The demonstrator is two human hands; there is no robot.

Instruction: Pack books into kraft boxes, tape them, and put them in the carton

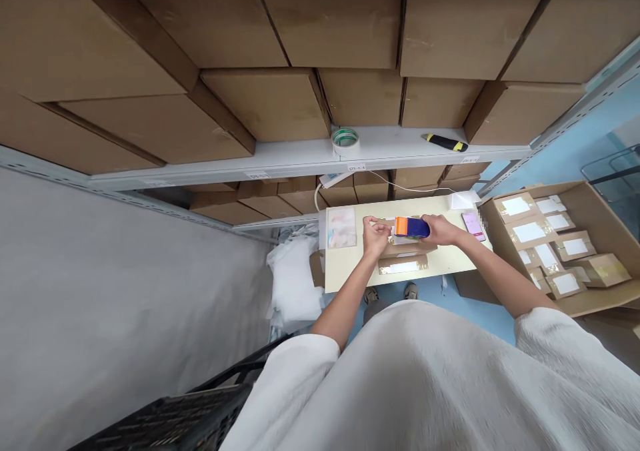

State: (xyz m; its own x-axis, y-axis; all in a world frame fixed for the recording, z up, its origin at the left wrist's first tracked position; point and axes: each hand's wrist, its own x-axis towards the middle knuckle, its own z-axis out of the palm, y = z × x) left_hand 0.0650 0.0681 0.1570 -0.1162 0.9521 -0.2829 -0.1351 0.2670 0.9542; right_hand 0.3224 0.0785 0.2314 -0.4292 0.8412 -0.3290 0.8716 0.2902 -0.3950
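My right hand (439, 229) is wrapped round a tape dispenser (413, 228) with a dark blue body and an orange front end. The dispenser lies over the top of a small cardboard box (407, 249) on the pale yellow table (345, 271). At the left end of that box is my left hand (376, 237), its fingers bent and pressed together; what they pinch, if anything, is too small to make out. Closer to me on the table, a second small box (403, 265) carries a white label and strips of tape.
Left of the boxes lies a flat printed sheet (342, 227); a phone (473, 226) rests on the right. A large open carton (570, 297) holds several labelled boxes. Overhead, the shelf (295, 154) bears a tape roll (345, 141), a utility knife (447, 143) and stacked cartons.
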